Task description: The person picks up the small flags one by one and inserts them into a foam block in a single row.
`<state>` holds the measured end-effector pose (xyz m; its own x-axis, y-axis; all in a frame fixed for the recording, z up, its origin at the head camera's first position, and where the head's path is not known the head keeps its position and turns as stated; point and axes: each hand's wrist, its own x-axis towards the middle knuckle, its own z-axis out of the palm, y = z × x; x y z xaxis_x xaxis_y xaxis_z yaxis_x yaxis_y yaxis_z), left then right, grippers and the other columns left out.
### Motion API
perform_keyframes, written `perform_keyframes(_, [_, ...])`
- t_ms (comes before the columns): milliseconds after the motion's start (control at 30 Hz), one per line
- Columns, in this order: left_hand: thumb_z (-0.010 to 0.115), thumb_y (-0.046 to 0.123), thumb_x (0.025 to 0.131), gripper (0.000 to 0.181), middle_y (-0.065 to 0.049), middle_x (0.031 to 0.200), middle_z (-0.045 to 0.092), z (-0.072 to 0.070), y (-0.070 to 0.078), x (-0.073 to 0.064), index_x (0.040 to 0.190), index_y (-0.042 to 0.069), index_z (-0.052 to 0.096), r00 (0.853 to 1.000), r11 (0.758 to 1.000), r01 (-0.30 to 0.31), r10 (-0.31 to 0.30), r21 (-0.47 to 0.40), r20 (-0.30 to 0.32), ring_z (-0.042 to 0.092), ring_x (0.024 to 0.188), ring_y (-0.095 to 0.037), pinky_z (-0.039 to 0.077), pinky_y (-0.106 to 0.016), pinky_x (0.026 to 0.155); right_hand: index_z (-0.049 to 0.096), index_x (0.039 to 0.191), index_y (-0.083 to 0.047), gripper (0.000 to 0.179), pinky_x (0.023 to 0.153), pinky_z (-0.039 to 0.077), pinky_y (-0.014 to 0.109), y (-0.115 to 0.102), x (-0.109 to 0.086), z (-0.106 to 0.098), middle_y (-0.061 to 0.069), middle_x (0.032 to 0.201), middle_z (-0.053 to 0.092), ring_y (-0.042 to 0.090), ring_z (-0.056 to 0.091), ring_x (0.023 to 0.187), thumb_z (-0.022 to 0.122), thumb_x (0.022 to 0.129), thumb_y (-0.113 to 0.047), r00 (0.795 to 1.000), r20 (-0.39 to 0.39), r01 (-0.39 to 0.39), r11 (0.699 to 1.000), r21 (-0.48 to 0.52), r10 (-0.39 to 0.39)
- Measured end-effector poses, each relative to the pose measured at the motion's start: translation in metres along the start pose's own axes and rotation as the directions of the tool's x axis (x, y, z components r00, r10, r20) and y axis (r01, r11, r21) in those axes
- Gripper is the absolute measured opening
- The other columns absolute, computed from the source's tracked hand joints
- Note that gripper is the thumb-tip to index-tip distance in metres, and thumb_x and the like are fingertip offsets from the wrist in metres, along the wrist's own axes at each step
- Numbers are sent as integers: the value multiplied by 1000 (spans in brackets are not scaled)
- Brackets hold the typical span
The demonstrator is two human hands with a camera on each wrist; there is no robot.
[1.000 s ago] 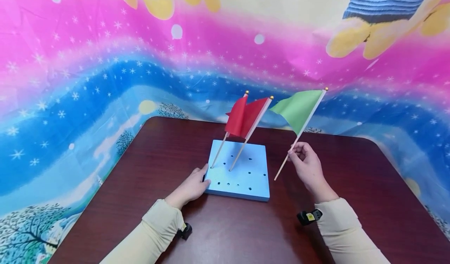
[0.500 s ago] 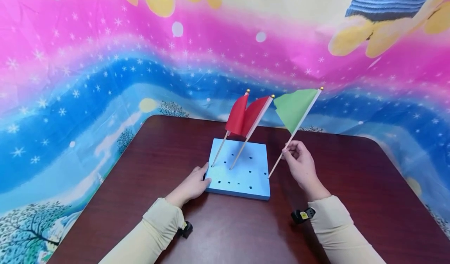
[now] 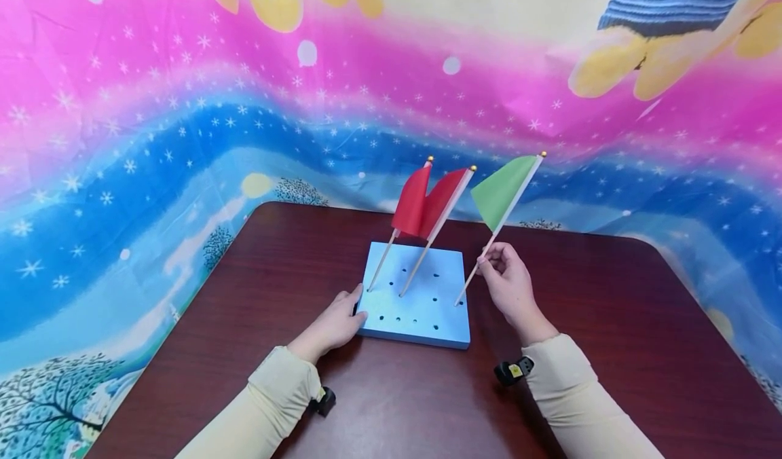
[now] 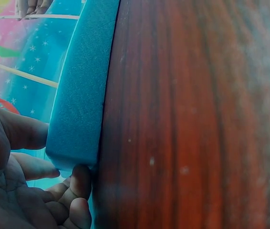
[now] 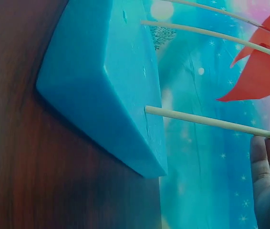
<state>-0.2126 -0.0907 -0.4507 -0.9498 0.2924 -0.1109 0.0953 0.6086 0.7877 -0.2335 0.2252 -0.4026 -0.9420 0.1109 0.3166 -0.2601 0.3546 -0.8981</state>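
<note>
A light blue board [image 3: 421, 323] with several small holes lies on the table. Two red flags [image 3: 408, 201] on thin wooden sticks stand tilted in its left part. My left hand [image 3: 330, 323] grips the board's left edge near the front corner; in the left wrist view its curled fingers [image 4: 80, 181] meet the board's side. My right hand [image 3: 510, 286] pinches the stick of a green flag [image 3: 502, 191] between thumb and fingertips. That stick leans up and right, its lower end [image 5: 149, 109] at the board's top near a right-edge hole; whether it is inside, I cannot tell.
The dark reddish-brown table [image 3: 391, 405] reaches around the board on all sides. Behind it hangs a colourful printed cloth [image 3: 183, 140]. Small black devices [image 3: 513, 371] are worn at both wrists.
My right hand has moved left with the green flag, bringing the stick's lower end from beside the board to over its right edge. My left hand and the red flags have stayed put.
</note>
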Motion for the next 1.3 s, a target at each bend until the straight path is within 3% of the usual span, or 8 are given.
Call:
perform_keyframes(367, [53, 10, 105, 63, -32, 157, 32, -1, -2, 1, 161, -5, 27, 1000, 1000, 4, -4, -11, 0, 34, 146, -41, 31, -55, 116, 54, 115, 6, 13, 82, 55, 22, -6, 4, 14, 23, 108, 58, 7, 61, 87, 58, 104, -1, 1000, 15, -5, 998, 60, 5])
perform_keyframes(600, [55, 9, 105, 63, -33, 153, 36, 1, -2, 1, 160, -6, 28, 1000, 1000, 9, -9, 1, 4, 38, 143, -40, 33, -54, 114, 53, 116, 4, 13, 84, 55, 24, -5, 1, 18, 23, 110, 59, 12, 62, 90, 57, 105, -2, 999, 26, -27, 998, 64, 26])
perform_keyframes(900, [55, 10, 104, 63, -32, 153, 37, 2, -4, 3, 160, -5, 28, 1000, 1000, -1, 1, 4, -2, 39, 143, -40, 33, -53, 114, 54, 112, 6, 10, 80, 54, 21, -5, 3, 26, 22, 103, 60, 7, 62, 82, 57, 104, 1, 1000, 9, 13, 996, 90, -13])
perform_keyframes(1300, [54, 10, 105, 63, -33, 155, 35, 0, -6, 4, 160, -5, 28, 1000, 1000, -6, 5, 19, 8, 37, 144, -40, 33, -53, 115, 53, 114, 7, 13, 79, 53, 19, -6, 2, 31, 20, 103, 59, 6, 62, 83, 57, 104, 0, 1000, 8, -3, 997, 74, 2])
